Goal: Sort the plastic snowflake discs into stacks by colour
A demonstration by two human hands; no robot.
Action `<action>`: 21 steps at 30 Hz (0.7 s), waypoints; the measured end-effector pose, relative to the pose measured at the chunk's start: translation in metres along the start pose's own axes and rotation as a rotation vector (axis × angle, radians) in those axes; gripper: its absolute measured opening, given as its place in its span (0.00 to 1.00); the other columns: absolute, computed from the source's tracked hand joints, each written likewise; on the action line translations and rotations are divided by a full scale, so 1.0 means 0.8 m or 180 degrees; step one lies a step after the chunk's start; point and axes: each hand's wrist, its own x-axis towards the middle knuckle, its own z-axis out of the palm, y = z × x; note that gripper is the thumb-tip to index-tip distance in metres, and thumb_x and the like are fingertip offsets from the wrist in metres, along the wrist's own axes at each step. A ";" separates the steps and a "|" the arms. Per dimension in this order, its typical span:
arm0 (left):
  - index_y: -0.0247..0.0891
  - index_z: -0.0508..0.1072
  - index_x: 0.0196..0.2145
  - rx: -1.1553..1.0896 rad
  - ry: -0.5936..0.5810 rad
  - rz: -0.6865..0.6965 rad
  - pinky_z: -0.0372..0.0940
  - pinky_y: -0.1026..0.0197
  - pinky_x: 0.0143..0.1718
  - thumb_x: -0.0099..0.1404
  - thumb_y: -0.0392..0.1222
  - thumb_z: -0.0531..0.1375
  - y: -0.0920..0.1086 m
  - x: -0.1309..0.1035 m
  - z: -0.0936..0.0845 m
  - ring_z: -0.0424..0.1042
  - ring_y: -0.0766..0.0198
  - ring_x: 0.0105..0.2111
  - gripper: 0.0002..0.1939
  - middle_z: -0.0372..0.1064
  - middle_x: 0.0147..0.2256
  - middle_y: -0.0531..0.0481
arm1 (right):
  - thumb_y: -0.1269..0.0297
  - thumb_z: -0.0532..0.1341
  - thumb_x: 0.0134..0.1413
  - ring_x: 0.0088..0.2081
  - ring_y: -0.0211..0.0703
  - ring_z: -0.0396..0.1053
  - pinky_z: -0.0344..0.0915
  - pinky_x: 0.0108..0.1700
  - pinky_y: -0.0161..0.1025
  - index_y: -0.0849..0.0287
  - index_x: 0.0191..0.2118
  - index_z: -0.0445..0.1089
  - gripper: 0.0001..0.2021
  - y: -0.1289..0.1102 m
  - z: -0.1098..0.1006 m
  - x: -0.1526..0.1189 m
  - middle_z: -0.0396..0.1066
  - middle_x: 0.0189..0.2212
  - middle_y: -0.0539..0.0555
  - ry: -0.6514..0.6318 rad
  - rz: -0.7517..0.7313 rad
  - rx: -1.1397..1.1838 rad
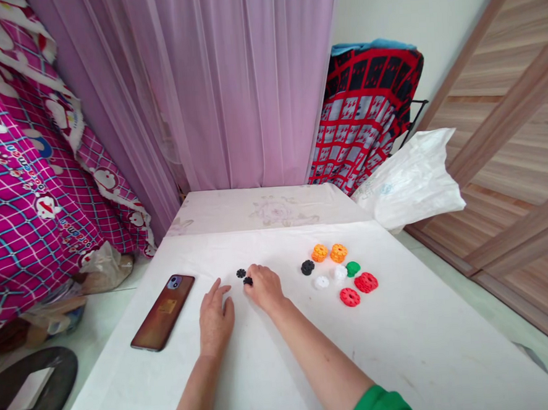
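The right hand [266, 287] seems to pinch a small black piece [248, 281] between thumb and finger, at or just above the table [426, 344]; whether it touches the cloth, one cannot tell. The left hand [216, 317] is relaxed, its fingers apart, and it grasps nothing. A notched black disc [241, 273] lies flat just beyond the right fingertips.

The pieces look like thin plastic, so they should be light, rather stiff and not easily broken. A smooth face could slip a little; the notched rim probably gives the better hold, taken from two opposite sides. Lying flat, such a disc offers only a low edge to the fingertips.

To the right of the right hand stand a black stack [307, 267] and, farther, orange discs [320, 253], white discs [321, 282], a green stack [353, 268] and red discs [349, 297]; cloth separates them from the hand. The phone [164, 314] limits the left hand on its outer side. The table's side edges are well apart from both hands, and room is open between the wrists.
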 end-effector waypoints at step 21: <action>0.39 0.73 0.43 0.0114 -0.0049 0.0086 0.59 0.43 0.58 0.63 0.40 0.51 0.001 0.000 -0.003 0.68 0.52 0.53 0.15 0.67 0.56 0.41 | 0.64 0.62 0.50 0.38 0.41 0.70 0.56 0.34 0.35 0.54 0.42 0.67 0.11 0.162 -0.103 -0.041 0.74 0.39 0.49 0.0842 0.0828 0.0028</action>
